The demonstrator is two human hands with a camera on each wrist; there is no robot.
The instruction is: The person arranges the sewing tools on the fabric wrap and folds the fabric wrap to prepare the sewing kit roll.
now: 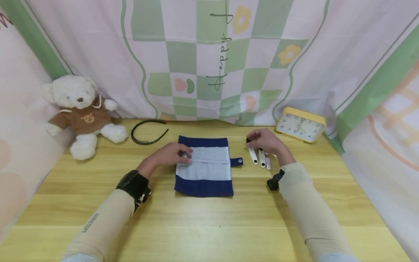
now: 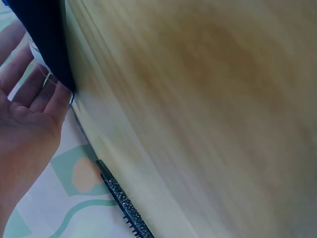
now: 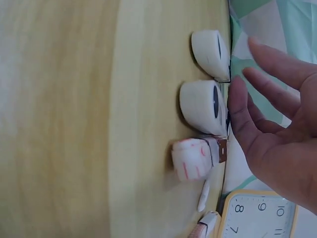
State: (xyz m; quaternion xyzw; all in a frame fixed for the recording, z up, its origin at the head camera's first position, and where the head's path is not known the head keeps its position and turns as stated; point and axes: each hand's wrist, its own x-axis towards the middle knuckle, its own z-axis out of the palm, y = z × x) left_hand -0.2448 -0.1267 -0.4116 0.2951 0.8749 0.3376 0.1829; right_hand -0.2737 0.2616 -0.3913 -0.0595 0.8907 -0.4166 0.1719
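My left hand (image 1: 168,154) bends over the left edge of an unfolded navy cloth pouch (image 1: 204,188) with a white inside. A small whitish thing (image 2: 37,53) shows by its fingers in the left wrist view; whether they grip it is hidden. My right hand (image 1: 266,141) hovers over several slim tools on the table, thumb and fingers apart, fingertips near their far ends. Two are white tools with black ends: a left one (image 1: 253,155) and a middle one (image 1: 262,159). Next to them lies a white tool with pink-red marks (image 3: 190,159). Their exact kind cannot be told.
A black headband (image 1: 144,142) lies behind my left hand, with a white teddy bear (image 1: 86,116) at the back left. A yellow clock (image 1: 300,125) stands at the back right. The pouch's snap strap (image 1: 236,162) points right. A patterned curtain (image 1: 212,54) hangs behind the table.
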